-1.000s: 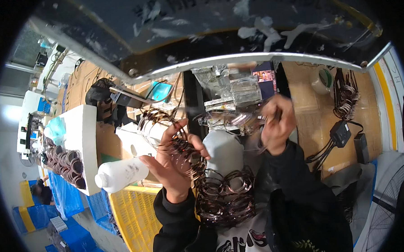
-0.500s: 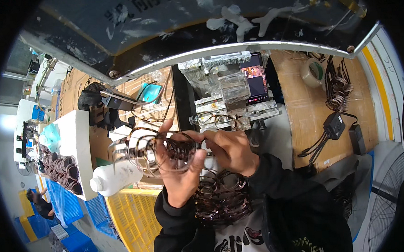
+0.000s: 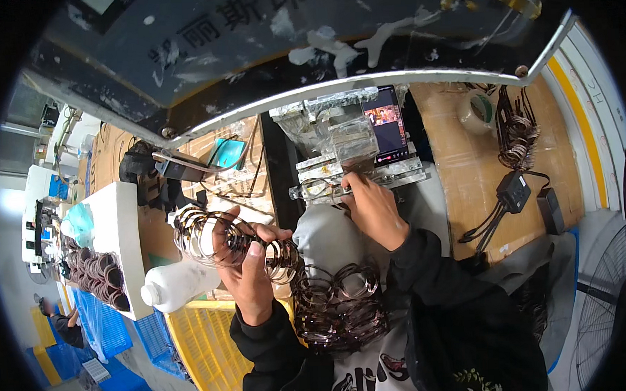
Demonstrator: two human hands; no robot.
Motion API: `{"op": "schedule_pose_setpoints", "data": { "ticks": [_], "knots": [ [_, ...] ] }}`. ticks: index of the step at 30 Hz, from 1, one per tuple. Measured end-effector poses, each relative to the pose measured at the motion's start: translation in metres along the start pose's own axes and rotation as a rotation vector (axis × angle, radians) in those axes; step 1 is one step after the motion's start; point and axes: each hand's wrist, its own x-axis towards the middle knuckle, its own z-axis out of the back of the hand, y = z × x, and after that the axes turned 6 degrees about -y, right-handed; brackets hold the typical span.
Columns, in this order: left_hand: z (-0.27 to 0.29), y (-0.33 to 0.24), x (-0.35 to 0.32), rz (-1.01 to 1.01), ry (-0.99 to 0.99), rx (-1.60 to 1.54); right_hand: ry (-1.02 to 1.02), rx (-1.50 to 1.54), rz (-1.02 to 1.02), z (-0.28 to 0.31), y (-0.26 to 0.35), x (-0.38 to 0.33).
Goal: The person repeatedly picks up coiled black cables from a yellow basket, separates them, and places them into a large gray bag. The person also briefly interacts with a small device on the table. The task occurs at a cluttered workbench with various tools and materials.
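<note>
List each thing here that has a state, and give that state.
Left hand: closed around a stack of dark rings.
Right hand: fingers resting on the clear fixture.
Phone: screen lit.
White bottle: lying on its side.
Ring pile: loose, in the lap.

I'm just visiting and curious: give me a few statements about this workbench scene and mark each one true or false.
1. The left hand holds a bunch of dark rings. True.
2. The right hand rests in the lap. False: it reaches to the clear jig on the bench.
3. A white bottle lies by the yellow crate. True.
4. The phone screen is dark. False: it is lit.
5. A roll of tape sits on the cardboard. True.
</note>
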Motion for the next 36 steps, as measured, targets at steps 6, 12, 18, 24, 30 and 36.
{"op": "schedule_pose_setpoints", "data": {
  "ticks": [6, 12, 18, 24, 30, 36],
  "knots": [
    [0.002, 0.002, 0.000, 0.022, -0.060, -0.006, 0.011, -0.103, -0.036, 0.014, -0.010, -0.008],
    [0.006, 0.006, -0.001, 0.039, -0.017, 0.046, -0.016, -0.002, -0.041, 0.076, -0.004, -0.017],
    [0.006, 0.012, -0.005, 0.100, 0.018, 0.028, -0.446, 0.873, 0.297, 0.106, -0.019, 0.012],
    [0.002, 0.014, -0.010, 0.128, 0.044, -0.001, -0.443, 1.184, 0.143, 0.044, -0.040, 0.068],
    [0.005, 0.014, -0.012, 0.124, -0.048, -0.079, -0.453, 0.961, 0.145, 0.035, -0.045, 0.079],
    [-0.004, 0.010, -0.006, 0.165, -0.116, -0.043, -0.616, 0.921, 0.195, 0.029, -0.042, 0.081]
  ]
}}
